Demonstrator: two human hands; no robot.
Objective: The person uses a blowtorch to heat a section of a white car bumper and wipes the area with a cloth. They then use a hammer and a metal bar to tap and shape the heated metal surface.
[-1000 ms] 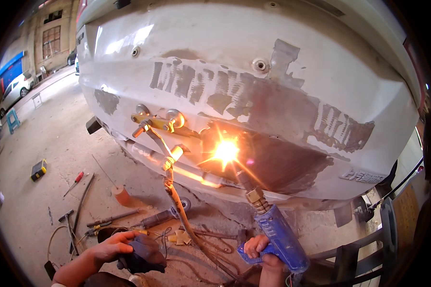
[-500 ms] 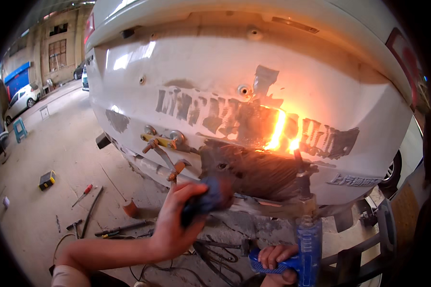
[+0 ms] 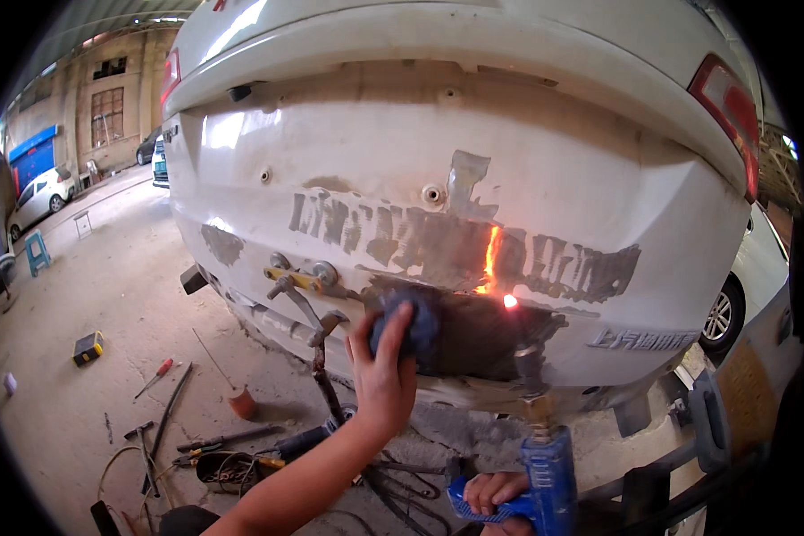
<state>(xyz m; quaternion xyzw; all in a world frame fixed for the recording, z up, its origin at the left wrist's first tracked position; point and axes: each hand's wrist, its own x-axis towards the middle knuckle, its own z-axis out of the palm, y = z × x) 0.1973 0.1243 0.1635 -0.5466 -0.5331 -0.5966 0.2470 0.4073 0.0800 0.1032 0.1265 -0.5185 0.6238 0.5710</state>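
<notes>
My left hand (image 3: 382,384) is closed round a dark blue wadded cloth (image 3: 413,323). The cloth lies against the dark, scraped lower part of a white car tailgate (image 3: 598,179). Lower right, my right hand (image 3: 497,493) grips the handle of a blue gun-shaped welding tool (image 3: 552,473), its metal shaft pointing up at the panel. The tool's tip (image 3: 510,301) glows red. Just above and left of it, a narrow orange-hot streak (image 3: 491,259) crosses the ground grey band. Left of the cloth, a yellow bar clamp (image 3: 295,279) is fixed to the panel with washers.
On the floor at left lie a black and yellow box (image 3: 87,348), a red screwdriver (image 3: 154,377), a hammer (image 3: 143,438) and an open container (image 3: 228,472) of small metal parts. Cables (image 3: 402,491) tangle beneath the car. A blue stool (image 3: 37,252) stands farther off.
My left hand has moved up and brought the cloth against the panel. The wide bright glow has shrunk to a narrow streak. The tool appears lower and farther left in view.
</notes>
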